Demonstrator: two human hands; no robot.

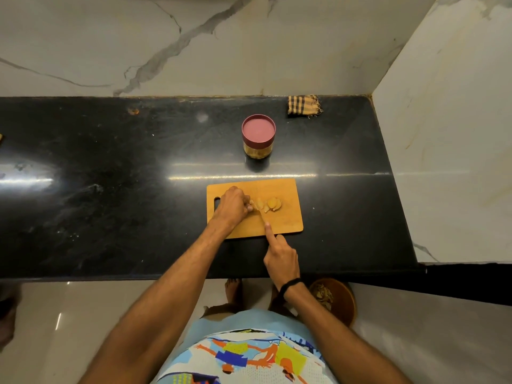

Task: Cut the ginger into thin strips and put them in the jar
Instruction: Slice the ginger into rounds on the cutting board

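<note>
Left hand (231,206) fingers curled on ginger (252,202) at cutting board (288,220) centre, slices (273,204) beside, right hand (281,259) gripping knife (261,216), forefinger along spine, lidded jar (258,135) well behind, board near counter (110,189) front edge, open counter left

You stand at a glossy black stone counter (110,189). Near its front edge lies a wooden cutting board (285,220). Behind the board, apart from it, stands a jar (258,134) with its maroon lid on. A checked cloth (304,105) lies against the back wall.
</note>
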